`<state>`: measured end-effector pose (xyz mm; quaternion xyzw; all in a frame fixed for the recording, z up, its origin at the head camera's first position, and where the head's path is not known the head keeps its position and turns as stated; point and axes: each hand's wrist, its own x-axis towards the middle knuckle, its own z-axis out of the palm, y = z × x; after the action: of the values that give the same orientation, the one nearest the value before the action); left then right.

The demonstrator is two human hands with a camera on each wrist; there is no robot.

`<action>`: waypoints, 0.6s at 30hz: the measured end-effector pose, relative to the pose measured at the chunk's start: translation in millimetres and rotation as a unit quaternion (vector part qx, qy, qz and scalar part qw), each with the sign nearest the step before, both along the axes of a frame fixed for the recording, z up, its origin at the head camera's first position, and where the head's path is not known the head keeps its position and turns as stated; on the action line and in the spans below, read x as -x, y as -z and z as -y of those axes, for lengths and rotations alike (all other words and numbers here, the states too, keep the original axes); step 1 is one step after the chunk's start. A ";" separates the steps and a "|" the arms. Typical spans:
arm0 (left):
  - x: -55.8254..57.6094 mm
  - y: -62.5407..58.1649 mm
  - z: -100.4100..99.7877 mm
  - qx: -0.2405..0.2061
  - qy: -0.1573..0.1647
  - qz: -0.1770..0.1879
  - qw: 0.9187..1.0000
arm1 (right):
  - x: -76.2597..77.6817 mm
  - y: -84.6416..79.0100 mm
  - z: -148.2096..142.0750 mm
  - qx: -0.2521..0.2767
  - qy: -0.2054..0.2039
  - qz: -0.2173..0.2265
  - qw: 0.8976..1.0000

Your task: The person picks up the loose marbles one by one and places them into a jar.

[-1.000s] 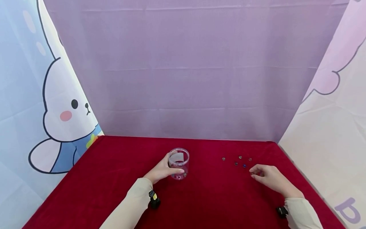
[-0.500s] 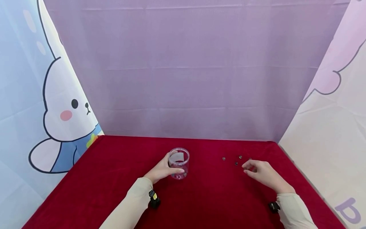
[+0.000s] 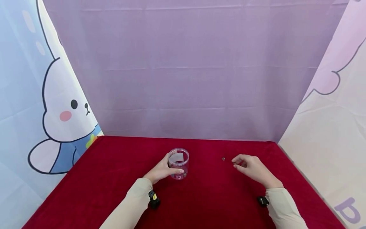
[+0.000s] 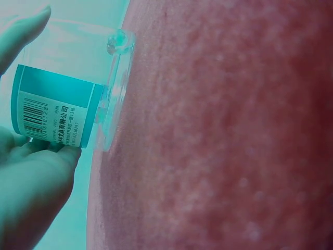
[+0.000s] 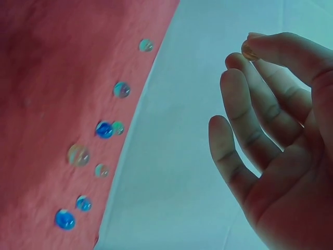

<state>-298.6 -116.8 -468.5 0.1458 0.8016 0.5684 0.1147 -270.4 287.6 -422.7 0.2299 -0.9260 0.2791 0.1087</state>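
My left hand (image 3: pixel 160 171) grips a clear plastic jar (image 3: pixel 185 164) that stands upright on the red cloth. A barcode label (image 4: pixel 49 109) is stuck to the jar's side, and a marble (image 4: pixel 119 39) lies at its bottom in the left wrist view. To the right, my right hand (image 3: pixel 254 167) pinches an amber glass marble (image 5: pixel 250 51) between thumb and index finger; its other fingers are spread and lightly bent. A single loose marble (image 3: pixel 223 158) shows between jar and right hand in the head view.
Several loose marbles, among them a blue marble (image 5: pixel 65 219) and a striped marble (image 5: pixel 78 155), lie on the red cloth (image 3: pixel 211 197) in the right wrist view. A purple curtain (image 3: pixel 183 79) stands behind the table, with printed cloths at both sides.
My right hand has moved left across the cloth, low over the marbles. Several marbles seen earlier in the head view no longer show there. The left hand and jar have stayed put.
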 end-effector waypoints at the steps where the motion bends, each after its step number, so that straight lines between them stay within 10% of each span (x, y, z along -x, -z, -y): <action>1: -0.4 -0.1 -0.1 -0.001 0.001 0.000 1.000 | 0.2 -0.8 1.9 0.001 -0.001 0.003 1.000; 18: -2.0 -1.4 -1.5 -0.004 0.000 0.001 1.000 | 9.8 -9.5 40.9 0.034 -0.038 -0.009 0.999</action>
<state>-296.7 -115.3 -467.2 0.1456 0.7993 0.5715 0.1150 -280.2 246.8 -413.2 0.2637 -0.9056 0.3120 0.1140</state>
